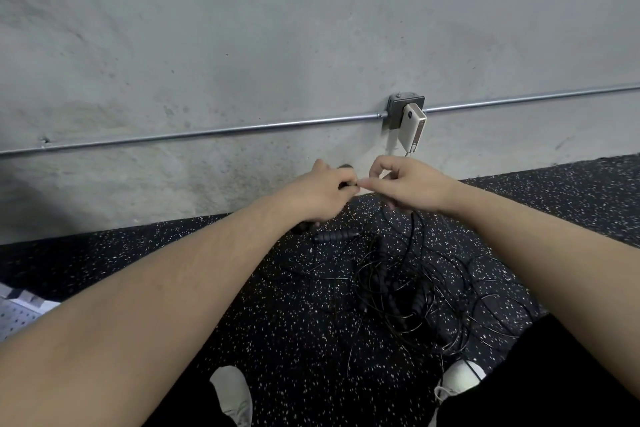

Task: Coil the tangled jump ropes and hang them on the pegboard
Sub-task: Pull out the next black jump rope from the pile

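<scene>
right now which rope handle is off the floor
The handle in the left hand; the other black handle lies on the speckled floor just below.

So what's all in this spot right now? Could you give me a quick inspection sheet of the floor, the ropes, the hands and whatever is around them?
Surface: black speckled rubber floor that meets a grey concrete wall.
Job's things: tangled jump ropes in a heap on the floor; one black handle lies at its far edge.
Clutter: nothing seen.
Grippers: left hand grips a dark handle; right hand pinches a thin cord. The fingertips of both meet above the heap.
Cables: thin black cords run up from the heap to the right hand.
Surroundings: metal conduit along the wall, a junction box with a beige device hanging from it, a white pegboard corner, two white shoes.
</scene>
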Available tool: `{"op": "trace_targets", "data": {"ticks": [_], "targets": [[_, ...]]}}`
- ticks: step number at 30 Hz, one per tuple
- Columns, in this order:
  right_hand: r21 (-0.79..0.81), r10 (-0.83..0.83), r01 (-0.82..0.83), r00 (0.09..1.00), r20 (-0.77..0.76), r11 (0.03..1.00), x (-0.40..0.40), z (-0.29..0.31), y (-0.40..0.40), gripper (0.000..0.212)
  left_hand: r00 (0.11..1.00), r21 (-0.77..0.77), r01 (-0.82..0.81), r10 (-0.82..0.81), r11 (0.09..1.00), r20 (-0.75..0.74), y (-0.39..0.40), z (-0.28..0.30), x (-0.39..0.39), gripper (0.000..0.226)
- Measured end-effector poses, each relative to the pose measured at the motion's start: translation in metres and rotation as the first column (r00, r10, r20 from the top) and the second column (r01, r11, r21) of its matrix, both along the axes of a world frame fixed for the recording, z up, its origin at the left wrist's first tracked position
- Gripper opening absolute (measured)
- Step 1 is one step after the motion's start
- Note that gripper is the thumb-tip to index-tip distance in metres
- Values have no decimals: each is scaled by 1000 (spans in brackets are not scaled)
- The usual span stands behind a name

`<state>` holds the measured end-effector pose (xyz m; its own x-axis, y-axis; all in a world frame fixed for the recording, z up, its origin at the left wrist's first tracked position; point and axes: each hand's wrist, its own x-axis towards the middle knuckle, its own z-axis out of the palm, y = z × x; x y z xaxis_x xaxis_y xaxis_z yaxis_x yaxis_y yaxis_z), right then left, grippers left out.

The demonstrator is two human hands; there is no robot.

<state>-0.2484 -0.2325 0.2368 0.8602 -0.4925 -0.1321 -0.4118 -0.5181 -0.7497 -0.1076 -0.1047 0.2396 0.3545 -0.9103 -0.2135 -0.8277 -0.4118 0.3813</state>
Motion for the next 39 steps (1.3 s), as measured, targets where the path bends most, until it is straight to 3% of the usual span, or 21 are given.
{"op": "trace_targets", "data": {"ticks": [6,12,16,21,27,29,33,39], "targets": [[134,-37,27,997,69,991,-1,-3,-3,29,971,-119,-150,123,982,-207,7,3,16,21],[128,-69,59,995,73,990,4,-3,-2,34,921,-189,-264,188,946,-341,8,3,20,24],[172,-118,85,974,192,981,9,2,2,29,953,-125,-217,183,968,-240,13,3,25,23],[189,-36,6,987,155,982,13,7,11,25,995,-140,-98,93,985,-45,15,6,21,37],[286,-30,-11,990,137,958,13,9,14,20,998,-215,-3,-9,977,-56,13,3,12,15],[321,-46,-7,986,158,947,13,7,11,18,998,-255,2,-18,967,-59,12,3,14,19],[433,-74,-28,973,217,901,10,4,6,23,980,-340,-103,37,935,-195,10,6,14,23],[395,-70,36,995,73,918,0,-13,-8,40,882,-347,-354,186,868,-434,11,9,31,28]]}}
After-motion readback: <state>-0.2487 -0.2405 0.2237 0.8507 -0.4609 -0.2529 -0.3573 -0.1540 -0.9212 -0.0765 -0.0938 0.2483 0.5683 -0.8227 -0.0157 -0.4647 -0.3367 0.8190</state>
